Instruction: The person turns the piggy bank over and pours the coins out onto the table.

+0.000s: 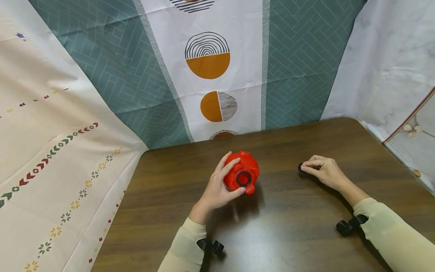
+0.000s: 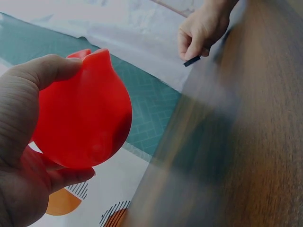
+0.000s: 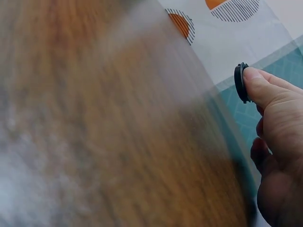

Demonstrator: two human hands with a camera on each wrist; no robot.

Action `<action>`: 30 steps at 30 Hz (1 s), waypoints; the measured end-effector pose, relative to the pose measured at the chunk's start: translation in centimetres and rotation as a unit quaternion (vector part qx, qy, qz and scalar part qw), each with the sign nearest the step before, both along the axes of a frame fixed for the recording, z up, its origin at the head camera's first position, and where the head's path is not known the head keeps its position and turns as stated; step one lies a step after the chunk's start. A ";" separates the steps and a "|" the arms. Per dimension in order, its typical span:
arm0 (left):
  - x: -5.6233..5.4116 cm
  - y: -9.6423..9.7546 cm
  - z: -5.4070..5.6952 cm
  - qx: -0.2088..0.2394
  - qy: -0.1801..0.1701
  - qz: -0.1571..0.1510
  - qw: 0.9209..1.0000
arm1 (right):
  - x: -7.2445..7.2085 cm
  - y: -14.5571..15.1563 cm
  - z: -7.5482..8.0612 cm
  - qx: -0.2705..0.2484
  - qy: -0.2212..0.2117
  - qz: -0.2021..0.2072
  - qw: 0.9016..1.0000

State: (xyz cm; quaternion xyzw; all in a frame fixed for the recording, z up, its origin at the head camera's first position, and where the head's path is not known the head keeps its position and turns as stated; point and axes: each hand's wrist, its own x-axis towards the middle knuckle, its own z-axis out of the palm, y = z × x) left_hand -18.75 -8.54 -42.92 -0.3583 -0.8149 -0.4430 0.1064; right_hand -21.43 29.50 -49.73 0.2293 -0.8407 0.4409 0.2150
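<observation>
A round red piggy bank (image 1: pixel 250 167) with stubby knobs is held above the table by my left hand (image 1: pixel 217 189), thumb on one side and fingers spread over the other. Its round hole, edged by a black ring (image 1: pixel 238 179), faces toward me in the head view. In the left wrist view the smooth side of the piggy bank (image 2: pixel 85 123) shows, with pointed bumps near the thumb. Off to the right, my right hand (image 1: pixel 324 170) pinches a small black round plug (image 3: pixel 240 84) between thumb and fingertips, apart from the bank. The plug has a ridged edge.
The brown wooden table (image 1: pixel 163 211) lies under both hands. A green and white patterned cloth (image 1: pixel 292 75) hangs behind its far edge. Cream cloth (image 1: pixel 68 158) hangs on the left, pale marbled cloth (image 1: pixel 391 68) on the right. Black straps with camera mounts (image 1: pixel 350 226) sit on both wrists.
</observation>
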 end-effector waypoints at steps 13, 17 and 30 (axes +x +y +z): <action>0.1 0.0 0.1 0.001 0.005 0.000 1.000 | -1.2 1.0 -2.0 0.020 -0.057 0.024 0.998; 0.1 0.0 0.1 0.000 0.004 0.000 1.000 | -1.1 1.0 -2.0 0.026 -0.058 0.025 0.998; 0.2 0.0 0.2 0.005 0.001 -0.001 1.000 | -0.5 0.6 -0.9 0.030 -0.050 0.026 0.998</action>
